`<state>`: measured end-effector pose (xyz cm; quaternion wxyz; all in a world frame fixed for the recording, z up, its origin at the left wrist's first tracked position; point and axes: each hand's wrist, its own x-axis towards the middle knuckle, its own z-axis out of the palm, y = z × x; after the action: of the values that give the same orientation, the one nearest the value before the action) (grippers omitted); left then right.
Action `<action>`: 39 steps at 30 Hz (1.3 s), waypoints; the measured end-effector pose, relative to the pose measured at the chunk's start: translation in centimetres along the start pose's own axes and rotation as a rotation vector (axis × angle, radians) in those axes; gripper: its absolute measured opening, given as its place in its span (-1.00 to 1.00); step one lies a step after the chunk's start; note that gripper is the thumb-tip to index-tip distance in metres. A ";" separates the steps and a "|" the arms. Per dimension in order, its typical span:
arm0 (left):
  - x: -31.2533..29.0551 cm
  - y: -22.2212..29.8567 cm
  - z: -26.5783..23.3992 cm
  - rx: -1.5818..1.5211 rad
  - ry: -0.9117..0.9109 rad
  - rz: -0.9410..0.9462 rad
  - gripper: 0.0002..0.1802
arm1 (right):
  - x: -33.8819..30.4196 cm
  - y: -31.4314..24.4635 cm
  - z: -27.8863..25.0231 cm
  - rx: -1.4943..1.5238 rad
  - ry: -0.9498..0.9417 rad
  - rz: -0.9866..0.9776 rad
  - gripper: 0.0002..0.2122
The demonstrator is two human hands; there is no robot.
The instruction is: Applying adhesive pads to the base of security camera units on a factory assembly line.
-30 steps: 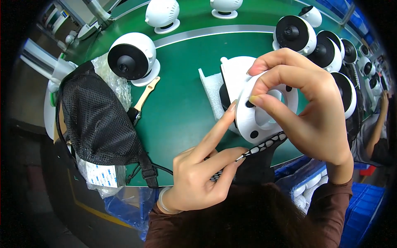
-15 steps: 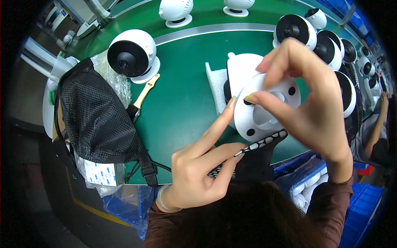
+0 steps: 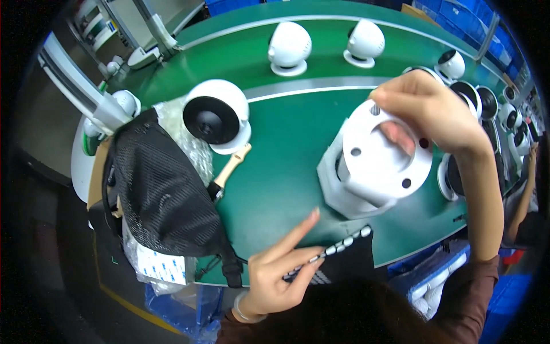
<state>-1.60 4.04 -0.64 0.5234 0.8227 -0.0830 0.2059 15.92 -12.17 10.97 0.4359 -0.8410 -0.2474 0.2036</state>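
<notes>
The view comes from a wide fisheye, the left of a pair on the person's head, looking down and forward from above the near edge of the table. It is close enough that the left hand and right hand loom large over the table, while bins beyond the table look small and its edges bow.

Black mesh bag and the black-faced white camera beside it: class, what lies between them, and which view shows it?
In the head view, clear plastic wrap and a beige strap lie between the black mesh bag and the white camera.
</notes>
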 end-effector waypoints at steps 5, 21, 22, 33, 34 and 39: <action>-1.8 -1.9 0.1 -0.133 -0.099 -0.151 -0.91 | 5.4 -3.7 -0.1 -0.003 0.109 -0.167 -0.83; -1.2 -1.1 -0.9 -0.084 -0.249 -0.168 -0.93 | 29.7 7.5 8.7 -1.060 0.465 -0.959 -0.88; -0.6 -1.7 -0.7 -0.079 -0.266 -0.151 -0.93 | 29.3 8.5 7.9 -1.147 0.248 -0.751 -0.89; -0.3 -1.1 0.0 -0.147 -0.123 -0.093 -0.94 | 24.0 8.0 4.9 -0.808 0.412 -0.808 -0.61; -1.2 -1.4 0.0 -0.129 -0.129 -0.142 -0.94 | 23.1 8.4 4.7 -0.701 0.706 -0.942 -0.67; -0.3 -1.4 -0.3 0.057 -0.222 -0.011 -0.92 | 21.7 12.8 1.6 -0.761 1.032 -0.480 0.04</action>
<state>-1.49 4.91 -1.80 0.4886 0.8554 -0.1300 0.1128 35.29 -4.67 -3.30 0.2049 -0.8470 -0.2419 -0.4267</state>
